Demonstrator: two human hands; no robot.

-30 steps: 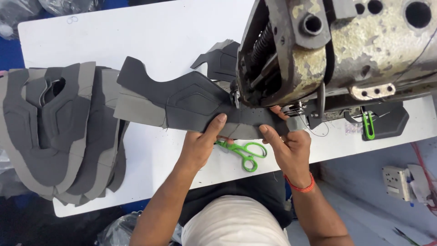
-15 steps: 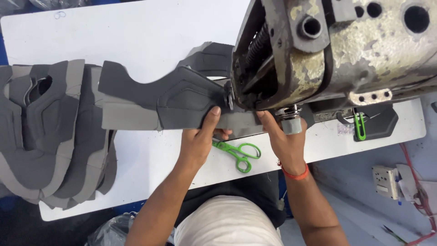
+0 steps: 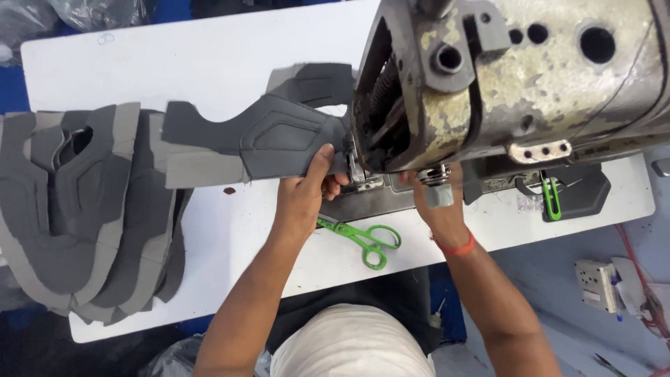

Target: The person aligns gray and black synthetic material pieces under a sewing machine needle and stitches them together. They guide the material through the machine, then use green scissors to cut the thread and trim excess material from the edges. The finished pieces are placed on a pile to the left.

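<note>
While green-handled scissors [image 3: 366, 239] lie nearest on the white table [image 3: 209, 63], the left hand [image 3: 301, 195] pinches the grey foam-backed panel [image 3: 279, 136] at the worn sewing machine [image 3: 516, 77]. Whether the right hand [image 3: 436, 202] grips anything cannot be told. Fingertips risk the needle. Beyond lies a stack of matching curved pieces [image 3: 77, 209].

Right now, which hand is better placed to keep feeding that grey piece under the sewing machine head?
Probably the left hand: it grips the grey piece beside the sewing machine head. The right hand sits partly hidden under the head, its hold unclear.
</note>
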